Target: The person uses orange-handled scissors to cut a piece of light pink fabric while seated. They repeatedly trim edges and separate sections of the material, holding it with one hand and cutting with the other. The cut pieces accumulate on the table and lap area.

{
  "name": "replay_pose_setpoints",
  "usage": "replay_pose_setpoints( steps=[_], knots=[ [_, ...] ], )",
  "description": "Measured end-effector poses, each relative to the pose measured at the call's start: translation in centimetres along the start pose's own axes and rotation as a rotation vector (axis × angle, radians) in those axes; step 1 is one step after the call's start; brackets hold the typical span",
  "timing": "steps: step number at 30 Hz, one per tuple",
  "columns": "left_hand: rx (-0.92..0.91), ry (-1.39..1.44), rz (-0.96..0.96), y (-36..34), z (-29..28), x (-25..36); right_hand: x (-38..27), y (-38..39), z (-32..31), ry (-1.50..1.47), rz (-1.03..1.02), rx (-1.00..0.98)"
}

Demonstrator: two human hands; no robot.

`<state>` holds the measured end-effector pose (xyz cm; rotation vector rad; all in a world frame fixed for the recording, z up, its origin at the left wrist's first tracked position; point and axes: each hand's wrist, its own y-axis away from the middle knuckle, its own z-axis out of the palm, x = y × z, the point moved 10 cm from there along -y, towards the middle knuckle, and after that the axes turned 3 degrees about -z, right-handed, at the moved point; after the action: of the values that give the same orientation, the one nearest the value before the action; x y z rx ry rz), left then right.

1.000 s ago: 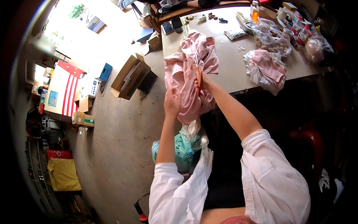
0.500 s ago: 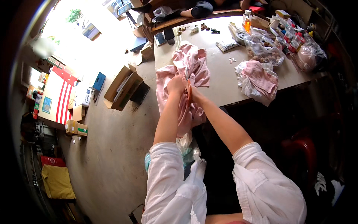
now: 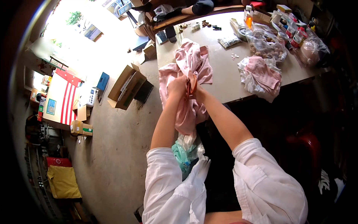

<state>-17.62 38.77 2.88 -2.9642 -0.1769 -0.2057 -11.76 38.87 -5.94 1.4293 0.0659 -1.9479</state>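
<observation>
Pink cloth (image 3: 190, 64) lies over the counter's (image 3: 228, 83) left end, orange-handled scissors (image 3: 193, 89) against it.
Left hand (image 3: 177, 86): fingers gripping cloth; right hand (image 3: 200, 94): fingers round the handles; keeping cloth taut, left fingers clear of blades, likely cuts cleanest.

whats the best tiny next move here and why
I'd probably ease the left hand slightly away from the scissors: it grips the pink cloth right beside them, the right hand holds their orange handles, and the blades are hard to make out among loose folds.
</observation>
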Motion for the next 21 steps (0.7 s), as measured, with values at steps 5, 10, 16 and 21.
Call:
replay_pose_setpoints(
  steps=[5, 10, 16, 21],
  knots=[
    [-0.074, 0.072, -0.081, 1.2, -1.4, -0.2, -0.2, -0.1, -0.2, -0.011, 0.001, -0.008],
    [0.015, 0.101, -0.078, 1.1, -1.5, -1.3, -0.2, 0.4, -0.6, -0.057, 0.025, -0.030],
    [-0.033, 0.140, -0.007, 1.6, -1.5, 0.5, -0.2, 0.6, 0.1, -0.152, 0.056, -0.074],
    [-0.069, 0.177, -0.048, 3.0, -1.6, -0.1, 0.8, 0.0, 1.6, -0.259, 0.102, -0.049]
  ],
)
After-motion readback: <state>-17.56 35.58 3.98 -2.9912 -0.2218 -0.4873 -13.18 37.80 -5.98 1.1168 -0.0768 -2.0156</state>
